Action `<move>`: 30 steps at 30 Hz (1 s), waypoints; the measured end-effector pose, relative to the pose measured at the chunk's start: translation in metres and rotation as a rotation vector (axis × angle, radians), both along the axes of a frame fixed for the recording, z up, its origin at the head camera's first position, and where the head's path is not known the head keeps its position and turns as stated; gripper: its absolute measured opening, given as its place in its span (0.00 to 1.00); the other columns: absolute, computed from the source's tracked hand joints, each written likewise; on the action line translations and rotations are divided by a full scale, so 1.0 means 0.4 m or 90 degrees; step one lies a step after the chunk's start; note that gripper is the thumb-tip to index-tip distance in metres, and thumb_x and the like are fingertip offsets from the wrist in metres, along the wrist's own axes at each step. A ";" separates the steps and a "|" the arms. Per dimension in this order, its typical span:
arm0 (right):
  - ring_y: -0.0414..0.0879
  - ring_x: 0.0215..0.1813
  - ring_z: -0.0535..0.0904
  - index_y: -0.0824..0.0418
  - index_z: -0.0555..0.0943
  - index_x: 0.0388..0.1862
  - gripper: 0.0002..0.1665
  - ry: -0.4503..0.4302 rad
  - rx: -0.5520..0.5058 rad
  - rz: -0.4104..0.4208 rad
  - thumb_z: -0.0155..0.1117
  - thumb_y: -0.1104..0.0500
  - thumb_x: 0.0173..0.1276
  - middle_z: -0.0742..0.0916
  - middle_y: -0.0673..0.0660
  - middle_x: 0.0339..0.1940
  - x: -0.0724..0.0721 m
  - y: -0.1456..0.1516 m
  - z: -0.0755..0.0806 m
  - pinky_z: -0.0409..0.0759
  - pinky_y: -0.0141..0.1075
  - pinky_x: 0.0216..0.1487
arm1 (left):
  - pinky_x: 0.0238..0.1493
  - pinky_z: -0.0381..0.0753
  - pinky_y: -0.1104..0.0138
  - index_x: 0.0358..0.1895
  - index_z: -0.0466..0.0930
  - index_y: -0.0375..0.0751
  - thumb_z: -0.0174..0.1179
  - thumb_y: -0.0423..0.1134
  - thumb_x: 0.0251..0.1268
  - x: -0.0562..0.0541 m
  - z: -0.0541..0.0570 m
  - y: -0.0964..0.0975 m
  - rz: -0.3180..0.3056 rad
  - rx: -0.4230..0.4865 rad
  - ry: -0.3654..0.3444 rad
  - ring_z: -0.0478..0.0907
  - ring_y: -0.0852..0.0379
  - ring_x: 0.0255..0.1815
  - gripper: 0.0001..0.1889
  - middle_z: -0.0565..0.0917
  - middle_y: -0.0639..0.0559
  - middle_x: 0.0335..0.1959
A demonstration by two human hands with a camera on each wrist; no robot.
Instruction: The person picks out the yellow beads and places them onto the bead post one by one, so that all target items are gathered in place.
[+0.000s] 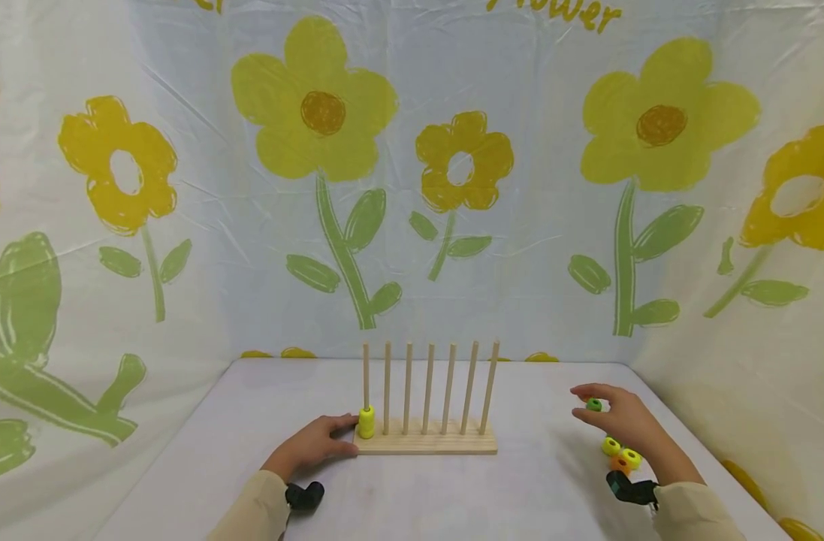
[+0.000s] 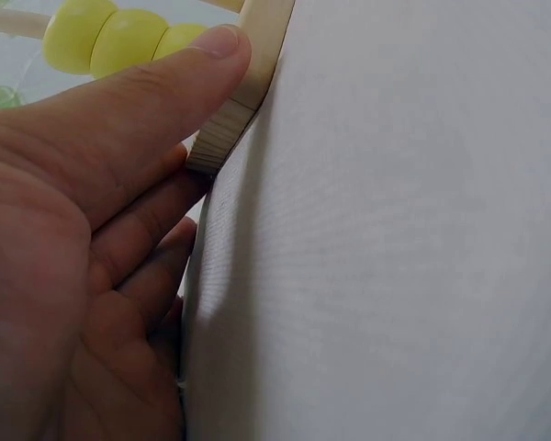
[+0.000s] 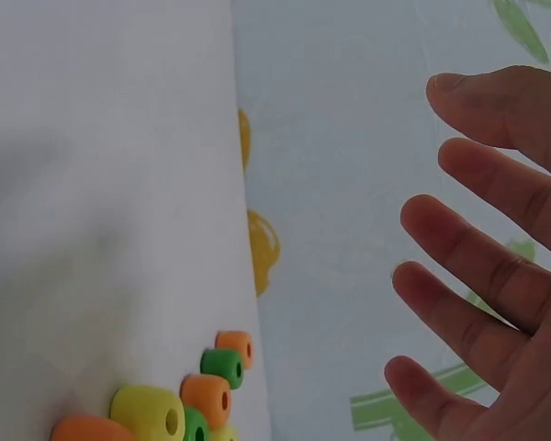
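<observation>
A wooden peg rack with several upright pegs stands on the table, and yellow beads are stacked on its leftmost peg. My left hand holds the left end of the rack's base. In the left wrist view the thumb lies on the base beside the yellow beads, with fingers at the far side. My right hand is raised over the table at the right, fingers spread and nothing in them. A green bead shows between its thumb and fingers in the head view, lying on the table beyond.
Loose yellow beads and an orange bead lie below the right hand. The right wrist view shows several orange, green and yellow beads grouped on the white table. A flower-printed cloth hangs behind and along the sides.
</observation>
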State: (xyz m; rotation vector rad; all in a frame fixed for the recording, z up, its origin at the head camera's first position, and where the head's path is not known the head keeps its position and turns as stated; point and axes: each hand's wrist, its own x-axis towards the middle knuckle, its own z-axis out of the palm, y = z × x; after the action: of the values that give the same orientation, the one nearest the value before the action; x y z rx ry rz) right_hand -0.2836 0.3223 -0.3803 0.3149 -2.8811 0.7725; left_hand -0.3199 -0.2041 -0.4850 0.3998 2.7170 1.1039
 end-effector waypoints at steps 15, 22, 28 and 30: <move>0.68 0.59 0.72 0.61 0.79 0.59 0.36 -0.073 0.011 -0.046 0.67 0.38 0.60 0.80 0.70 0.60 -0.017 0.060 -0.051 0.72 0.65 0.56 | 0.70 0.56 0.36 0.67 0.72 0.54 0.69 0.57 0.52 -0.008 -0.011 -0.006 0.000 0.005 0.004 0.58 0.34 0.74 0.36 0.67 0.42 0.72; 0.67 0.57 0.74 0.62 0.79 0.58 0.37 -0.105 0.008 -0.060 0.69 0.38 0.58 0.83 0.68 0.54 -0.019 0.083 -0.078 0.75 0.62 0.53 | 0.70 0.56 0.36 0.68 0.72 0.53 0.69 0.55 0.53 -0.006 -0.010 -0.003 -0.004 0.007 -0.002 0.58 0.34 0.74 0.36 0.67 0.42 0.72; 0.65 0.55 0.76 0.64 0.78 0.58 0.34 -0.118 0.015 -0.056 0.68 0.42 0.61 0.84 0.66 0.52 -0.024 0.103 -0.095 0.77 0.59 0.52 | 0.70 0.56 0.36 0.67 0.72 0.51 0.69 0.55 0.53 -0.007 -0.009 -0.005 -0.016 0.028 0.009 0.58 0.33 0.74 0.36 0.67 0.39 0.72; 0.65 0.56 0.76 0.64 0.78 0.59 0.36 -0.138 0.012 -0.063 0.67 0.41 0.61 0.84 0.67 0.54 -0.026 0.110 -0.102 0.76 0.59 0.52 | 0.70 0.56 0.36 0.67 0.72 0.51 0.70 0.55 0.53 -0.009 -0.012 -0.006 -0.018 0.030 0.011 0.59 0.33 0.74 0.36 0.67 0.39 0.72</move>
State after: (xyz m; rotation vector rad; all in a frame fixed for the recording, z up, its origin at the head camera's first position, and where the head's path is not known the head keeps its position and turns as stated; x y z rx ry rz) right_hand -0.2941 0.3663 -0.4211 0.0935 -3.0783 0.8084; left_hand -0.3235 -0.2065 -0.4897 0.4549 2.6965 1.1640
